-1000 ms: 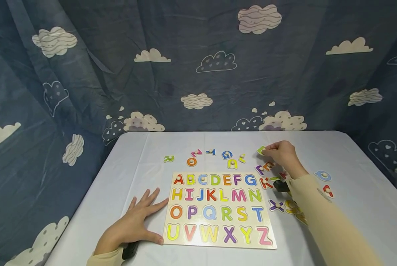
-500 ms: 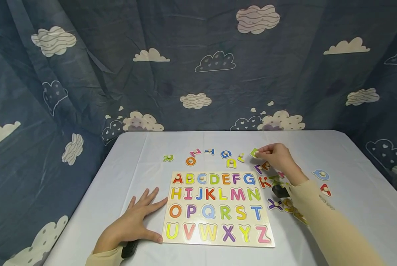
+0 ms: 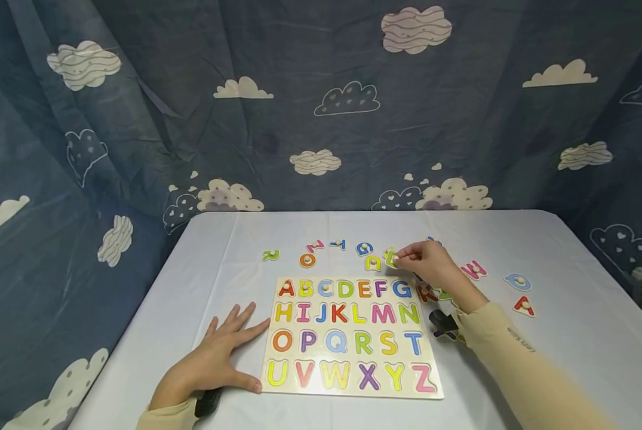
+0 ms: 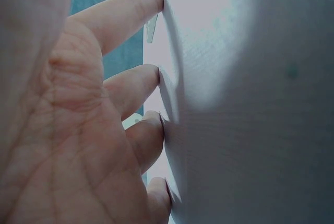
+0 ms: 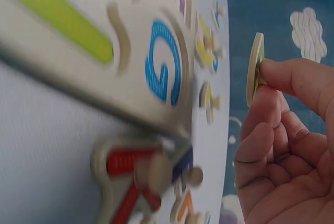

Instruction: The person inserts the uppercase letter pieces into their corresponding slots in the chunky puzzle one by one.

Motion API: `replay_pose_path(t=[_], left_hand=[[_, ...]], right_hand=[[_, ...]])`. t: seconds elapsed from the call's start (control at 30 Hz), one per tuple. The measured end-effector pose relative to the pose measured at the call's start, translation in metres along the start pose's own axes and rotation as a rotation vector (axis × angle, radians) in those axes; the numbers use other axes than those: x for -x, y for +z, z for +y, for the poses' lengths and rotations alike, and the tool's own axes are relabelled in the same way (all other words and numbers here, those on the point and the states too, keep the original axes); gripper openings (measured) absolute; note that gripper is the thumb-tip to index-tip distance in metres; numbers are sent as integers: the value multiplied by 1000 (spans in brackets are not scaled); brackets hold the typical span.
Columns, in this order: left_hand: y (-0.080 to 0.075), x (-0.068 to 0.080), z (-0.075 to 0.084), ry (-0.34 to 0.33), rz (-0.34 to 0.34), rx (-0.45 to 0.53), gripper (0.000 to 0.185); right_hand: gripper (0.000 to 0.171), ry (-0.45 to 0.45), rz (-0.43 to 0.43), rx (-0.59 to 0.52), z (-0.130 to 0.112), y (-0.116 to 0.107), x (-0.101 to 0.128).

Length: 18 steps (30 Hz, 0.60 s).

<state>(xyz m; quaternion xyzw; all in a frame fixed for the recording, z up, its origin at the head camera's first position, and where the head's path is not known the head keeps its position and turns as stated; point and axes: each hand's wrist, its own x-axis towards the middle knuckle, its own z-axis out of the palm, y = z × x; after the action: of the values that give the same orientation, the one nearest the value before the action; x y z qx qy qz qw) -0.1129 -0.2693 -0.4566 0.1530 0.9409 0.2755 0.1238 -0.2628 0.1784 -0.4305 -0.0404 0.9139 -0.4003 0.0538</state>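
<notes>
My right hand pinches a small green letter puzzle piece by its knob between thumb and fingertip. The right wrist view shows the piece edge-on, lifted off the table, so its letter cannot be read. In the head view that hand is just beyond the top right corner of the alphabet board. Knobbed pieces A, B and C sit in the board's top row. My left hand lies with spread fingers on the table, its thumb and index finger touching the board's left edge.
Beyond the board lie loose letters, among them an R, an orange O and a blue G. To the right are a pink M, a blue letter and a red A. My right arm partly covers several others.
My right hand has moved left and slightly nearer with the green letter piece, from the far right of the table to beside the board's top right corner. My left hand stays put.
</notes>
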Motion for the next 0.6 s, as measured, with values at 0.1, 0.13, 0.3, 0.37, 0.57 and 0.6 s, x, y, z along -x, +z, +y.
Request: replay_pose_path(t=[0.1,0.13,0.3,0.37,0.57,0.6], left_hand=[[0,0,-1,1,-1,-1,120],[0,0,-1,1,-1,0,120],[1,0,-1,1,2,4,120],[0,0,-1,-1,4,6,121],[0,-1,0,-3,1,11,121],[0,-1,0,-3,0,10,121]], right_hand=[[26,-46,-19,-9,-4,8,2],[25,-58,-26,-9,-6,10,2],[21,-92,-58,-5,-13,20,3],[20,-99,-72,-9,-17,24,3],[17,-108,-114,-15,-26,37,2],[16,-109,-120,-14,-28,39,2]])
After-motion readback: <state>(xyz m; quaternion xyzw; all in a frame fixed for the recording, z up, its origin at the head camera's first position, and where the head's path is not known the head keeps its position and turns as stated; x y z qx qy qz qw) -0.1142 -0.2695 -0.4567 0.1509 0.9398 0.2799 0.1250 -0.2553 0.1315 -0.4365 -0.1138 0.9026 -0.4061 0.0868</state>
